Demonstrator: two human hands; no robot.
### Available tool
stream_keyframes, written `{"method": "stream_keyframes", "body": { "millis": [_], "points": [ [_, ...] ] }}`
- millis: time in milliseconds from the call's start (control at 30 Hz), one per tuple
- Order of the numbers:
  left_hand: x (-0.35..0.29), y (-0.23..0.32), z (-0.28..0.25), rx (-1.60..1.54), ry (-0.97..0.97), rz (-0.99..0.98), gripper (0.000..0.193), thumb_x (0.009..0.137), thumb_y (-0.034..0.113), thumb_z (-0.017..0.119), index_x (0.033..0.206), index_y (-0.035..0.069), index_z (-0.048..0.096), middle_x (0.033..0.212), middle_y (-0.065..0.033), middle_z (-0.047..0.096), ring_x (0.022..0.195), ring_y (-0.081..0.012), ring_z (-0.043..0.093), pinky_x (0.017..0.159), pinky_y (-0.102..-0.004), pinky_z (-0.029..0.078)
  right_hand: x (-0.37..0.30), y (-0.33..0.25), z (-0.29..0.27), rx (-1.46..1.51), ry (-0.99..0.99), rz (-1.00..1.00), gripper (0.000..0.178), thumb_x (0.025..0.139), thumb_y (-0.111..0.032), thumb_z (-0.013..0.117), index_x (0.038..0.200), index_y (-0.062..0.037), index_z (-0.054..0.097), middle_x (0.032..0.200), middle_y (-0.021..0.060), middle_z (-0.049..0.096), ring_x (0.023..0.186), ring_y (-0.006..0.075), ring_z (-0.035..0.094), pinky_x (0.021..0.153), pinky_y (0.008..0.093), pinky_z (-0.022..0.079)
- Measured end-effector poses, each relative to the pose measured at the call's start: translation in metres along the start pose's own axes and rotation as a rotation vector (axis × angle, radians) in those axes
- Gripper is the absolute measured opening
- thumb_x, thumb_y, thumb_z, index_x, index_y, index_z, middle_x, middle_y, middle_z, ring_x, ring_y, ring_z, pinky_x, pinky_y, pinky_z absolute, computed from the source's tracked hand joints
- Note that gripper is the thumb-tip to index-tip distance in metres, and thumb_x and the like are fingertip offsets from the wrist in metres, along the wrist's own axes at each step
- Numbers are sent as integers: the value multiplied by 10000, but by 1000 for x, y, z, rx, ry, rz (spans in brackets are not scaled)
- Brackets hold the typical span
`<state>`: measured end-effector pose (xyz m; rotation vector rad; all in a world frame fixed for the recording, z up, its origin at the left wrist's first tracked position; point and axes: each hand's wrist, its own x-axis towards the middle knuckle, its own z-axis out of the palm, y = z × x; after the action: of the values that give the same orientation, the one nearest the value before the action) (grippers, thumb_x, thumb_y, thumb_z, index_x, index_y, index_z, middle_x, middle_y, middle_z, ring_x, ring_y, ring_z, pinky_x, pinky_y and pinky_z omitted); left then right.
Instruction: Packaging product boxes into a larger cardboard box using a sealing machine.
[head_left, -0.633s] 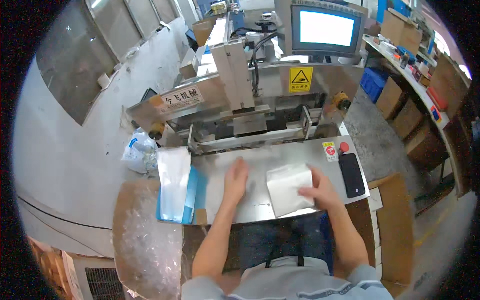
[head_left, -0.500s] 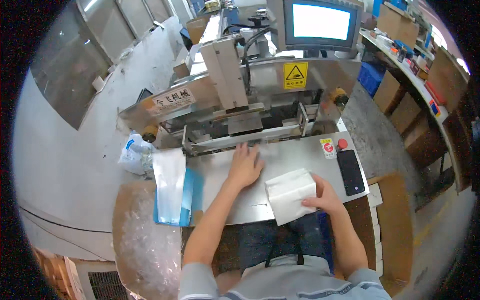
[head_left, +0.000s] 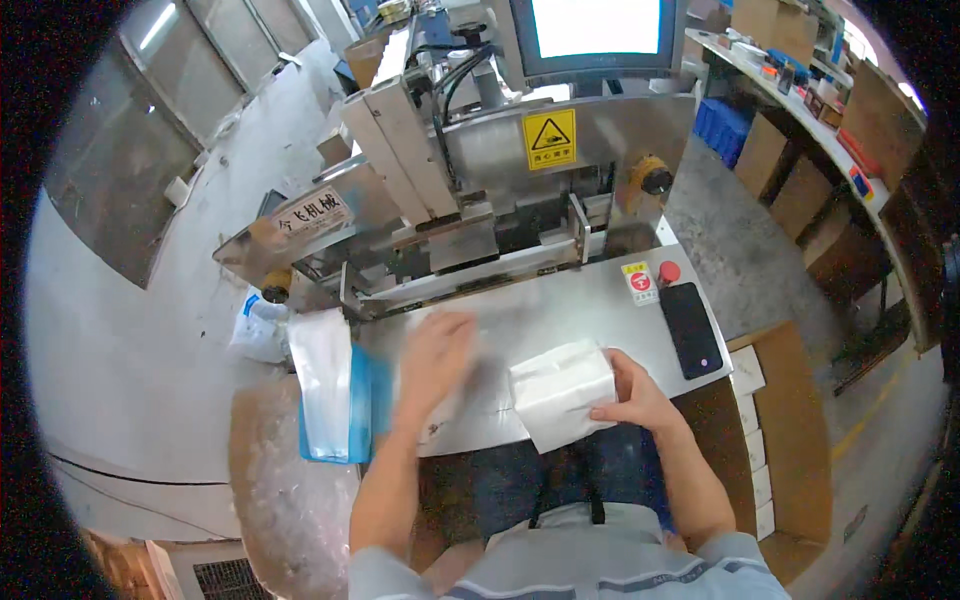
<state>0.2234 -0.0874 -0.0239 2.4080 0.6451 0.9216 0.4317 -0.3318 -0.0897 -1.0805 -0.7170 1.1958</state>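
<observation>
My right hand (head_left: pixel 638 393) is closed on the right end of a white, soft-looking block-shaped pack (head_left: pixel 560 390), thumb on its front and fingers behind. The pack is tilted over the near edge of the steel worktop (head_left: pixel 560 300). My left hand (head_left: pixel 437 362) hovers over the worktop's left half, its fingers smeared by motion, so their pose is unclear. Left of that hand stands a blue tray (head_left: pixel 362 420) with a stack of glossy, whitish plastic sheets or bags (head_left: pixel 326 385). Beyond the worktop is a steel machine with a slot and a flat metal plate (head_left: pixel 462 246).
A black phone (head_left: pixel 690 330) and a red button (head_left: pixel 669 271) sit at the worktop's right. A carton of clear plastic (head_left: pixel 290 490) is at the lower left; another carton (head_left: pixel 800 430) with white boxes (head_left: pixel 756 450) stands right. A monitor (head_left: pixel 597 30) rises behind the machine.
My left hand has drawn back from the machine's front edge toward the left and nearer to me. My right hand keeps its hold on the white pack. The whole view has shifted slightly.
</observation>
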Motion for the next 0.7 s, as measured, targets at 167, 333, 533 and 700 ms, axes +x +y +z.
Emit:
{"method": "stream_keyframes", "body": {
  "millis": [167, 333, 533, 700],
  "points": [
    [-170, -66, -234, 152, 449, -498, 314, 956, 87, 609, 1256, -4, 626, 1116, -145, 697, 1015, -221, 661, 928, -330, 506, 1, -4, 18, -116, -88, -120, 878, 670, -76, 885, 1402, 4, 406, 1320, 103, 554, 1250, 212, 527, 1072, 376, 412],
    [-334, -66, -303, 585, 692, -722, 478, 1003, 275, 577, 1357, -41, 524, 1280, -167, 623, 1155, -280, 608, 1005, -374, 470, -7, -19, 59, -494, -131, -290, 677, 696, -87, 767, 1312, -45, 491, 1291, 92, 595, 1264, 249, 523, 1116, 422, 347],
    [-202, 36, -78, -1267, -90, -858, 765, 1005, 576, 429, 1533, 38, 298, 1511, -194, 417, 1317, -348, 495, 1051, -513, 451, -42, -46, 86, -949, -260, -747, 563, 677, 16, 670, 1217, -119, 584, 1302, 96, 605, 1362, 376, 444, 1172, 588, 239],
    [-161, 69, 26, -1454, -315, -804, 667, 1023, 427, 436, 1497, -30, 321, 1481, -197, 448, 1339, -343, 474, 1123, -471, 378, -75, -49, 78, -850, -178, -891, 534, 803, 26, 639, 1323, -78, 576, 1429, 154, 505, 1377, 418, 413, 1147, 517, 334]
  ]
}}
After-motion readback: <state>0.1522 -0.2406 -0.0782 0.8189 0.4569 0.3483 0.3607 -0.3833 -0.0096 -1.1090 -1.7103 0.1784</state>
